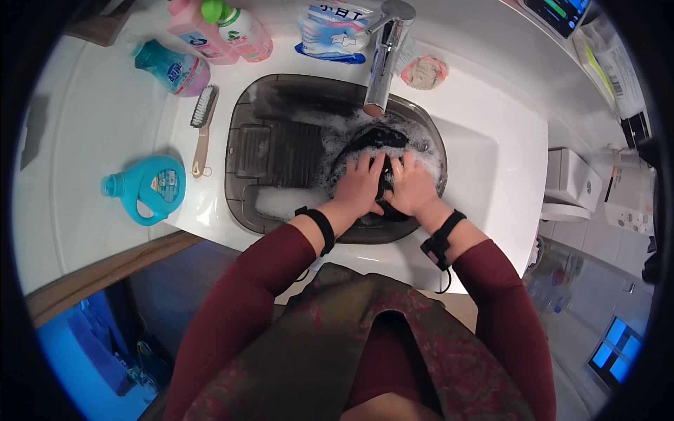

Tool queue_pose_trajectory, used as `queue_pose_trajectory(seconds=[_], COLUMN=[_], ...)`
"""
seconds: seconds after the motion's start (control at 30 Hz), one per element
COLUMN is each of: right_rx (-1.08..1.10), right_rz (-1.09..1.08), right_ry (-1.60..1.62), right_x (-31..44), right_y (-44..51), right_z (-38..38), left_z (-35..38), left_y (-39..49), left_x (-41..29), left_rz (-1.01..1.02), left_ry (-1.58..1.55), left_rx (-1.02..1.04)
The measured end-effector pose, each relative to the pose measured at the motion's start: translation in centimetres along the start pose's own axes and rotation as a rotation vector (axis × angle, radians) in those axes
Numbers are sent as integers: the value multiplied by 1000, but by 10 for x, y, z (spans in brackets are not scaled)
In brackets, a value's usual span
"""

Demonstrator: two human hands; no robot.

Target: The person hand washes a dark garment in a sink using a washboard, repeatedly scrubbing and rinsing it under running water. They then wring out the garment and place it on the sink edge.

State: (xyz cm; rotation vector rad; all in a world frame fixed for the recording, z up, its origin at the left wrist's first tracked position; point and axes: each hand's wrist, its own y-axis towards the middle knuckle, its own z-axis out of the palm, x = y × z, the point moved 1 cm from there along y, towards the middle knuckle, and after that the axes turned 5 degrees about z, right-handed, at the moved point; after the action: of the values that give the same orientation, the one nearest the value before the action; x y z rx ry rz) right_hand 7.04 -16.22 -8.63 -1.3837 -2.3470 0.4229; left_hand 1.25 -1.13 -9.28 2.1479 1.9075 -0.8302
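A dark, wet cloth item (376,138) lies in foamy water at the right side of a translucent grey washbasin (235,208) with a ribbed washboard (297,152). My left hand (359,184) presses on the cloth, fingers pointing away from me. Close beside it, my right hand (412,184) also rests on the cloth, its fingertips in the foam. Whether either hand grips the cloth is hidden by foam and the hands themselves. Above the basin hangs the spout of a chrome faucet (380,79).
Left of the basin are a scrub brush (202,129), a teal detergent bottle (158,184) and several other bottles, one of them teal and purple (179,68). Behind stand a detergent bag (334,34) and a pink-edged dish (424,72). The white sink (474,158) extends to the right.
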Motion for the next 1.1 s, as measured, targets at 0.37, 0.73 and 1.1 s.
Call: queue_pose_trajectory(seconds=[0.37,0.73,1.1], right_rx=[-5,-419,-342], right_rz=[-119,-404,37], right_ry=[135,40,146], right_x=[-5,-6,39], right_y=[43,-93,-93], right_z=[-39,-15,20], left_z=[-84,-50,-34], left_y=[60,62,-85], left_x=[32,39,-3], left_rz=[-153,182,316], left_ry=[-432,-284,115], left_rx=[567,96,47])
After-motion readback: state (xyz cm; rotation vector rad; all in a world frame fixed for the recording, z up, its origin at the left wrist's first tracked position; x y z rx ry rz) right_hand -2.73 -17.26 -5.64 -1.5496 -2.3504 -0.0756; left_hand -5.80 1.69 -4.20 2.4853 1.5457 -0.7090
